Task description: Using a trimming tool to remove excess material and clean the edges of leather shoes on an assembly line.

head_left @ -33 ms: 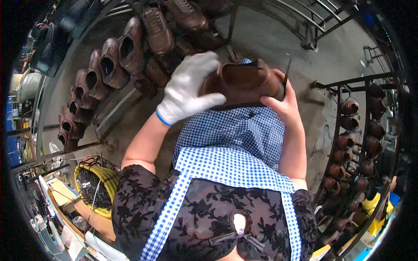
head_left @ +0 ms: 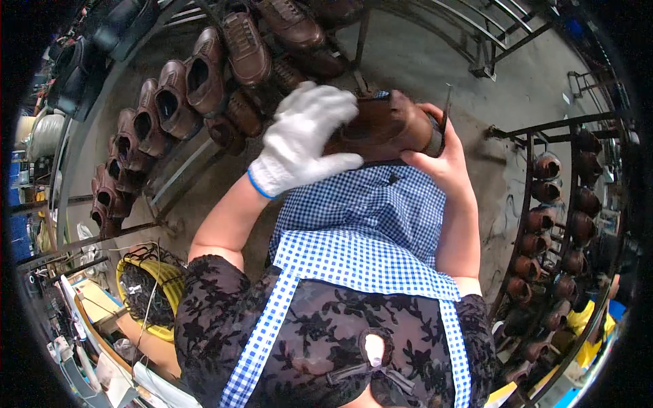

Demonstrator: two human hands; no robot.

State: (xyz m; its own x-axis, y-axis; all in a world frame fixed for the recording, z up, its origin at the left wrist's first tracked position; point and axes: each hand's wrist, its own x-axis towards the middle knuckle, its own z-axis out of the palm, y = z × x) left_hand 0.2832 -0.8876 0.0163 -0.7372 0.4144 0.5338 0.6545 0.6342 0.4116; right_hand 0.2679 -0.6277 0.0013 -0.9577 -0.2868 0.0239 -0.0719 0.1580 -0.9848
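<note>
A brown leather shoe [head_left: 377, 132] is held crosswise in front of my blue-checked apron. My left hand [head_left: 306, 132], in a white knitted glove with a blue cuff, wraps round its left end, fingers over the far side and thumb on the near side. On the other end my bare right hand [head_left: 442, 149] has its thumb on the near side and its fingers behind. A thin, dark, pointed blade-like piece [head_left: 446, 112] sticks up beside the right fingers; its lower part and exact kind cannot be made out. Part of the shoe is hidden by the glove.
A rack of brown shoes [head_left: 173, 98] curves along the upper left, with black shoes [head_left: 122, 30] behind. Another metal rack with brown shoes [head_left: 534, 243] stands at right. A yellow basket of dark cords [head_left: 160, 289] sits lower left. Metal rails [head_left: 486, 61] lie at the far right.
The shoe has rolled and shifted slightly right, so its opening shows less. My gloved left hand has moved a little right with it. My right hand keeps its grip.
</note>
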